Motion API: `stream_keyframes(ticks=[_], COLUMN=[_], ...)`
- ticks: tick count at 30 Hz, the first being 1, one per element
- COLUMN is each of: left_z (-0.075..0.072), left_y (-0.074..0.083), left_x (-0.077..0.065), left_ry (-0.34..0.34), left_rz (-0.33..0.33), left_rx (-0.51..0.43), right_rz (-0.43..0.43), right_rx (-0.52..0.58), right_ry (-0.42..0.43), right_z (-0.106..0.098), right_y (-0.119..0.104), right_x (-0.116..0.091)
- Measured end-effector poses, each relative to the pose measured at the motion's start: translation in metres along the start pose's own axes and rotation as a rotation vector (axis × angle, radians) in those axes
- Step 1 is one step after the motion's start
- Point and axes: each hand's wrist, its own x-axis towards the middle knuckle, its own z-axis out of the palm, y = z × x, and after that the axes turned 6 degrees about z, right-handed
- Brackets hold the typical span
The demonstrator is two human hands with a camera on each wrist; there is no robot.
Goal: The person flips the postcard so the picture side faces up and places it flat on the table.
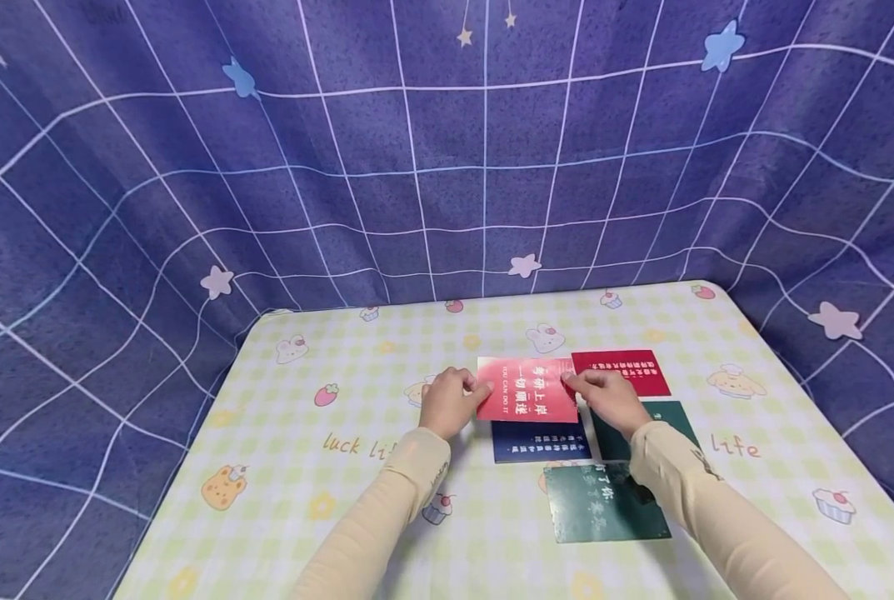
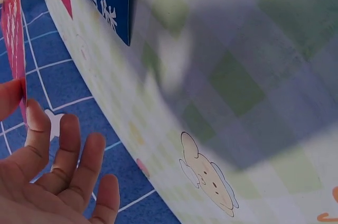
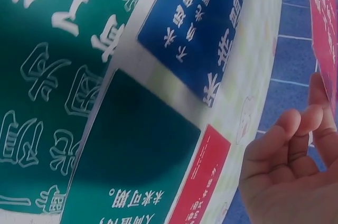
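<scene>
A red card [image 1: 527, 390] with white lettering is held above the table by its two side edges. My left hand [image 1: 449, 402] pinches its left edge between thumb and index finger; the other fingers are spread loosely in the left wrist view. At the opposite edge, my right hand [image 1: 613, 402] pinches the same card. Under it lies a dark blue card [image 1: 542, 450], partly covered in the head view. A darker red card [image 1: 626, 373] lies behind my right hand. Two green cards are nearby: one [image 1: 671, 417] partly hidden by the right hand, another [image 1: 604, 508] closer to me.
The cards lie on a green-and-white checked tablecloth [image 1: 282, 417] printed with cartoon animals, cupcakes and strawberries. A blue curtain [image 1: 447, 192] with white grid lines and stars hangs behind the table and at both sides.
</scene>
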Motion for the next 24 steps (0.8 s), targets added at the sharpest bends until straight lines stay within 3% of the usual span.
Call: stream_keyframes(ticks=[12, 24], left_z=[0.0, 0.004], left_y=[0.001, 0.004], left_x=[0.004, 0.015], left_ry=[0.02, -0.004], left_rz=[-0.023, -0.003], left_rx=[-0.003, 0.089], right_rz=[-0.022, 0.03], right_rx=[-0.029, -0.067], right_ry=[0.045, 0.139], right_z=[0.002, 0.003], right_y=[0.001, -0.009], right_x=[0.003, 0.012])
